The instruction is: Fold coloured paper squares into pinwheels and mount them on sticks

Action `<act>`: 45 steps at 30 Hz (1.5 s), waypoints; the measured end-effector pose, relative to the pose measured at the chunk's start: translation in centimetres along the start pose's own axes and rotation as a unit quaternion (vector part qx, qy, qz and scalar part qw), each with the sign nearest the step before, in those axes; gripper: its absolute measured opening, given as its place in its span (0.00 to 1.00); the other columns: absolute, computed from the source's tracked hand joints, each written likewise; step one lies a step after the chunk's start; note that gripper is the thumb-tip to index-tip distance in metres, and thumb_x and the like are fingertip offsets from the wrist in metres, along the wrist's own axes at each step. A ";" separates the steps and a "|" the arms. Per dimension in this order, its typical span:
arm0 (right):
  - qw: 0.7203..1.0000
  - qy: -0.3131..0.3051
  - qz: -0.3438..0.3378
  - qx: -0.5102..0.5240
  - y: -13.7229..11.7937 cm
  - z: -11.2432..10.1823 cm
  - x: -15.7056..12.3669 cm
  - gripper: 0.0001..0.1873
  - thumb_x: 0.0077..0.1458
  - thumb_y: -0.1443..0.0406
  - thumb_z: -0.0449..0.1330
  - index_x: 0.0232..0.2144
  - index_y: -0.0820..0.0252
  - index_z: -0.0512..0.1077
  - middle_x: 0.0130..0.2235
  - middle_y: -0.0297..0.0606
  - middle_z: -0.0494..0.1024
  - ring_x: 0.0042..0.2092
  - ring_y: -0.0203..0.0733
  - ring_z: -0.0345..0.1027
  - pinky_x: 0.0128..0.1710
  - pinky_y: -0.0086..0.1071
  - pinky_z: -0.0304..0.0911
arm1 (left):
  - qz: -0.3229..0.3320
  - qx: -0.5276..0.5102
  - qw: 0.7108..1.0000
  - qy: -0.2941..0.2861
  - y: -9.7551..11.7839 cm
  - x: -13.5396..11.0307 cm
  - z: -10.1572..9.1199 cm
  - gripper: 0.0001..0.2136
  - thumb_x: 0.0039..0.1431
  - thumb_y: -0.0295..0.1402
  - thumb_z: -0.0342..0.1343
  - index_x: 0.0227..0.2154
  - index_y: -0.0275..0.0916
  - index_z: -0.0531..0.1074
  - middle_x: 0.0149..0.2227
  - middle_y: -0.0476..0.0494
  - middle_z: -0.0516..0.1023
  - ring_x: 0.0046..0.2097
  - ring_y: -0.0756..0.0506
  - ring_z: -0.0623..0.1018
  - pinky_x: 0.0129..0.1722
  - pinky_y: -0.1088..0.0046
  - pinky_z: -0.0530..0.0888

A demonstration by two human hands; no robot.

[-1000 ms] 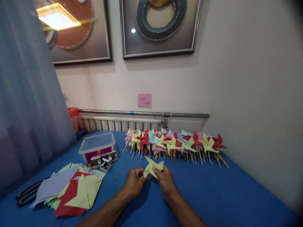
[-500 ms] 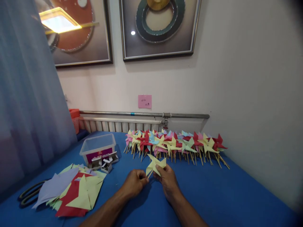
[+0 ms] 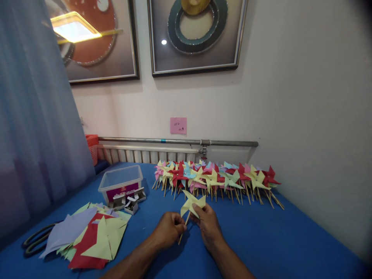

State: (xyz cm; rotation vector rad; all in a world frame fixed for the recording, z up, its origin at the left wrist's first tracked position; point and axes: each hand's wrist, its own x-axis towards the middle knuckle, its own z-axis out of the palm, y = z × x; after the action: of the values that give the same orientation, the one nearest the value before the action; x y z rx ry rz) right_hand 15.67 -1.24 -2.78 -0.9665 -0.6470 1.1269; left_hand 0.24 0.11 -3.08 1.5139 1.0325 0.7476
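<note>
A pale yellow paper pinwheel [image 3: 191, 204] is held over the blue table, in front of the finished-looking row of pinwheels [image 3: 212, 179]. My right hand [image 3: 208, 224] grips its paper head, thumb on the front near the centre and fingers behind. Below the head runs a thin wooden stick [image 3: 186, 221], pinched between the thumb and fingers of my left hand [image 3: 171, 228]. The stick slants down to the left, its lower end showing under the left hand. How the stick meets the back of the head is hidden by the paper.
At the left lie coloured paper sheets [image 3: 112, 236], partly over black-handled scissors [image 3: 37, 239]. Behind them stand a clear plastic tub [image 3: 120, 180] and small open boxes [image 3: 131, 205]. A radiator pipe [image 3: 232, 143] runs along the wall; a curtain [image 3: 37, 116] hangs at left.
My left hand has shifted slightly lower along the stick, and more of the stick now shows below the pinwheel head. The right hand keeps its grip on the paper.
</note>
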 end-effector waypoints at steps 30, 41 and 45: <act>0.927 -0.145 -0.085 -0.336 1.7 1.2 -2.4 0.12 0.53 0.59 0.62 0.23 0.57 0.68 0.21 0.28 0.68 0.24 0.35 0.56 0.27 0.29 0.52 | -0.011 -0.221 0.973 0.059 0.9 0.7 -1.6 0.17 0.35 0.40 0.70 0.25 0.35 0.72 0.18 0.50 0.71 0.20 0.52 0.68 0.20 0.76 0.60; 0.921 -0.149 -0.097 -0.346 1.5 1.2 -2.4 0.11 0.55 0.59 0.58 0.25 0.58 0.71 0.22 0.29 0.68 0.24 0.35 0.55 0.26 0.29 0.50 | -0.018 -0.201 0.978 0.058 0.7 0.8 -1.6 0.14 0.35 0.37 0.68 0.24 0.35 0.73 0.18 0.50 0.71 0.20 0.52 0.68 0.21 0.76 0.59; 0.918 -0.156 -0.104 -0.351 1.8 1.1 -2.3 0.11 0.56 0.59 0.57 0.26 0.58 0.71 0.22 0.29 0.67 0.25 0.35 0.55 0.26 0.28 0.50 | -0.017 -0.205 0.977 0.057 0.8 0.7 -1.6 0.14 0.35 0.37 0.68 0.24 0.35 0.73 0.18 0.50 0.71 0.20 0.52 0.68 0.20 0.76 0.59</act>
State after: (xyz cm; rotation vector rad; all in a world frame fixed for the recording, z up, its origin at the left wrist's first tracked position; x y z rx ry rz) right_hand 13.19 -2.84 -3.73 -1.2878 -1.4449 0.8657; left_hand -0.71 1.46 -2.06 1.1059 0.9184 0.9661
